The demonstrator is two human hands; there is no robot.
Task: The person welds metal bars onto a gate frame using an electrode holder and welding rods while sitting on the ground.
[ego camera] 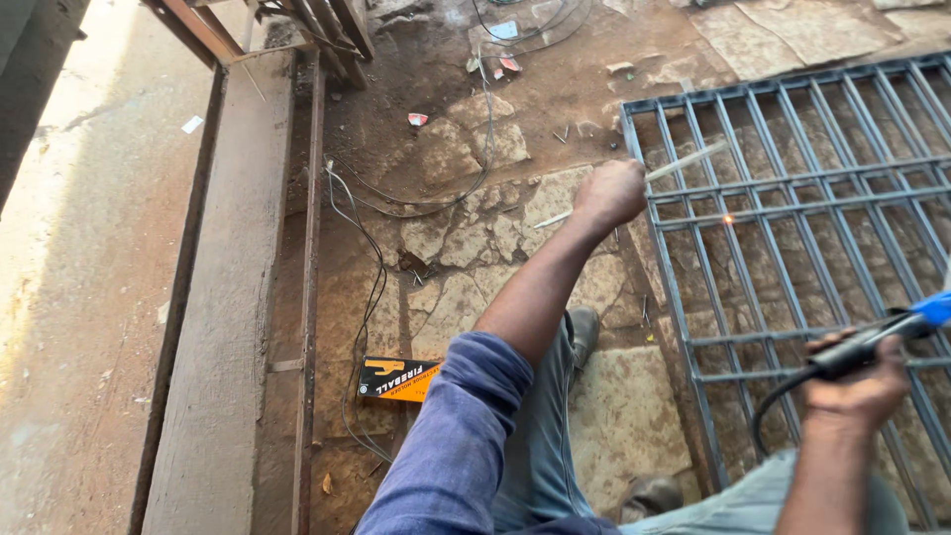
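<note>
1. Stone floor [466,238], cracked and dusty.
2. Metal grille [792,248] lies flat at 3 o'clock.
3. Orange box [398,378] at 7 o'clock.
4. Black cables [362,297] run near centre.
5. Beam [233,297] lies at 9 o'clock.

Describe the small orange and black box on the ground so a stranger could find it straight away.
Start at the long grey beam running down the left side of the stone-paved ground. Just right of it, beside the thin black cables and left of the blue sleeve of the left arm, lies the flat box. It is the only bright orange and black thing among brown stones and dirt.
</note>
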